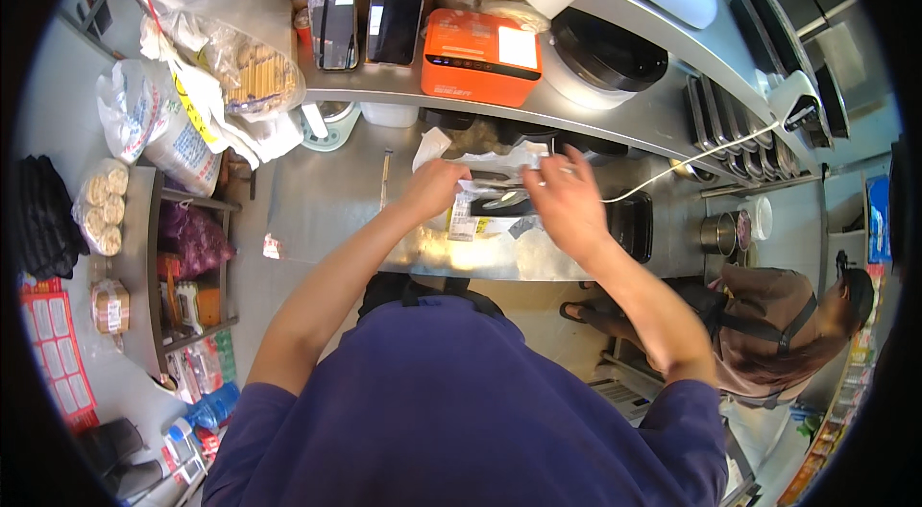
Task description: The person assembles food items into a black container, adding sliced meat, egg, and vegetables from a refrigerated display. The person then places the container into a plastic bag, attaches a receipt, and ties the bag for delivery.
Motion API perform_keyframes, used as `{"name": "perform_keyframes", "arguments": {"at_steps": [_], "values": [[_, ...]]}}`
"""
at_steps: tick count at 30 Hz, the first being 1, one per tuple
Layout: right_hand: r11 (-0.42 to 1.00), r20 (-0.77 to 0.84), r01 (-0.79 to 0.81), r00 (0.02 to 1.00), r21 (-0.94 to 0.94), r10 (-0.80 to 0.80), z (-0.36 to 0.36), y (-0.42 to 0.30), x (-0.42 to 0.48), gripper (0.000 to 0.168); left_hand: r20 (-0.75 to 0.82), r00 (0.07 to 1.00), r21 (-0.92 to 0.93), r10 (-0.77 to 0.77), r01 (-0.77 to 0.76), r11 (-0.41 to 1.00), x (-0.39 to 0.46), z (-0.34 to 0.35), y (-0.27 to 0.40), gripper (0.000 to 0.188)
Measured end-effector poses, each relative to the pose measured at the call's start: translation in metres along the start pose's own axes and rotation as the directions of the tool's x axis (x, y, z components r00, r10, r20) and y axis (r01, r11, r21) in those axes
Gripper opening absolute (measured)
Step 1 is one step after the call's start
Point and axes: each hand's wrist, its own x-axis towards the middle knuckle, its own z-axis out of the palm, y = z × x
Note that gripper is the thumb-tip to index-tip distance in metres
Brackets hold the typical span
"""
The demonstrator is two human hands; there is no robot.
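Observation:
My left hand (436,188) is at the left end of a package on the steel counter (346,219), its fingertips pinched on the package's light-coloured edge. The package (497,199) looks like dark contents in clear and white plastic, and its exact kind is unclear. A white label (462,220) with print hangs at its near left side. Over the package's right end, my right hand (565,194) is blurred, with a ring on a finger; its grip is hidden. A torn white paper piece (432,147) lies just beyond my left hand. Right of my right hand sits a black tray (635,226).
A steel shelf (346,83) overhangs the counter's back, bearing two phones, an orange device (481,57) and a black-lidded pot (612,50). A white cable (691,154) crosses at right. A kitchen scale (328,125) stands back left. Another person (771,334) is at right.

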Motion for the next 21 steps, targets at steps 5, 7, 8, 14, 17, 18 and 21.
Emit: {"name": "perform_keyframes", "arguments": {"at_steps": [5,7,8,14,17,18,21], "values": [[0.651,0.185,-0.715,0.697,0.256,0.693,0.093,0.023,-0.126,0.05,0.01,0.996,0.011,-0.085,0.085,0.996,0.003,0.0,-0.008,0.013],[0.415,0.42,-0.905,0.412,0.087,0.809,0.176,0.019,-0.188,0.058,0.018,0.996,0.017,-0.091,0.09,0.996,0.006,0.0,-0.003,0.013],[0.339,0.445,-0.941,0.31,0.015,0.84,0.204,0.014,-0.203,0.063,0.031,0.996,0.022,-0.081,0.081,0.996,0.009,0.0,-0.004,0.014],[0.082,0.444,-0.996,0.056,-0.04,0.894,0.26,-0.001,-0.216,0.081,0.125,0.981,0.084,-0.152,0.142,0.986,0.014,-0.011,0.012,0.017],[0.353,0.066,-0.923,0.366,0.154,0.928,0.251,0.004,-0.194,0.067,0.122,0.984,0.093,-0.131,0.12,0.988,0.017,-0.009,0.009,0.016],[0.351,0.054,-0.829,0.412,0.435,0.909,0.23,0.007,-0.171,0.058,0.11,0.986,0.097,-0.125,0.114,0.989,0.014,-0.009,0.005,0.015],[0.315,0.01,-0.466,0.573,0.827,0.82,0.125,-0.001,-0.09,0.037,0.082,0.988,0.096,-0.129,0.121,0.988,0.006,-0.008,0.004,0.014]]}}
